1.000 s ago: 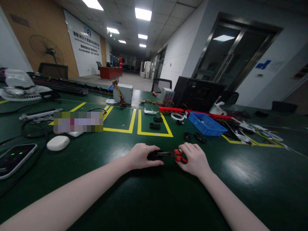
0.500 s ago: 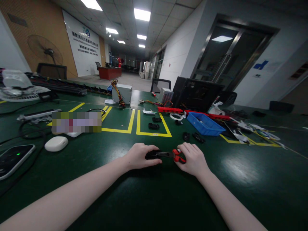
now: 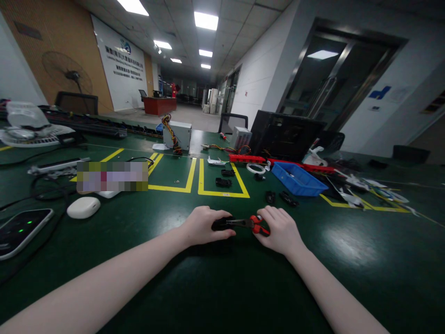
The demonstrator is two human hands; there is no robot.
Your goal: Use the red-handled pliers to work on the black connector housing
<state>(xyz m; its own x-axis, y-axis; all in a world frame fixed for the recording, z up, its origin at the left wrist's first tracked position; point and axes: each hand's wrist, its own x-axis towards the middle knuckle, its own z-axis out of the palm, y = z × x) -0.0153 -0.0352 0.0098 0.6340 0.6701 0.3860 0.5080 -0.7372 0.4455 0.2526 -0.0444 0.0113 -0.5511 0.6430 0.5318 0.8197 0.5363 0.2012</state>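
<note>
My left hand (image 3: 206,225) grips a small black part (image 3: 220,224) between thumb and fingers, low over the green table; its exact kind is too dark to tell. My right hand (image 3: 280,229) is closed around the red-and-black handles of a pair of long-nose pliers (image 3: 256,225). The pliers' jaws point left and reach the black part at my left hand. Whether the jaws clamp on it I cannot tell. Beyond my hands lie a black coiled cable (image 3: 270,197) and a longer black piece (image 3: 288,198).
Two black bundles (image 3: 223,182) lie inside a yellow-taped rectangle. Right of them stand a blue tray (image 3: 298,179) and a white cable ring (image 3: 256,168). A metal power supply (image 3: 178,135) is farther back. At left are a white case (image 3: 83,207) and a device with green lights (image 3: 25,232).
The whole view has shifted slightly. My hands, the pliers and the black part keep nearly the same position relative to each other. More green lights show on the device at left.
</note>
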